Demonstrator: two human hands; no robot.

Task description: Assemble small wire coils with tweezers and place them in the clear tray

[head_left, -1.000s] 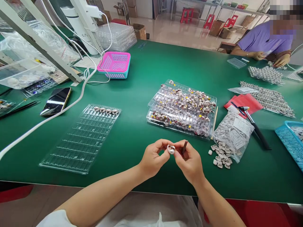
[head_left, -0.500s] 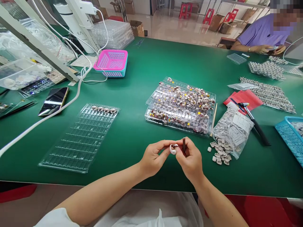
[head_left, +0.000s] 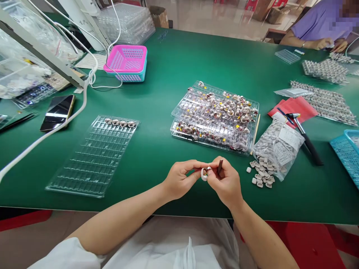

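Observation:
Over the near edge of the green table, my left hand pinches a small white C-shaped piece, perhaps an ear-clip earphone part, between thumb and fingertips. My right hand is closed against the same piece from the other side. A short dark brown stick juts up from between its fingers; its lower end is hidden. Beyond my hands lie stacked clear trays full of similar white pieces with dark red and yellow bits. To the left, a clear slotted tray has several pieces in its far row.
Small beige caps spill from a plastic bag at right, beside a black-handled hammer. A blue basket stands at the right edge. A white cable crosses near a phone. Across the table a person in purple handles small parts.
My view has tipped downward, so the table sits higher in the picture. Both hands keep hold of the white piece, which has turned slightly. The co-worker's hands have moved.

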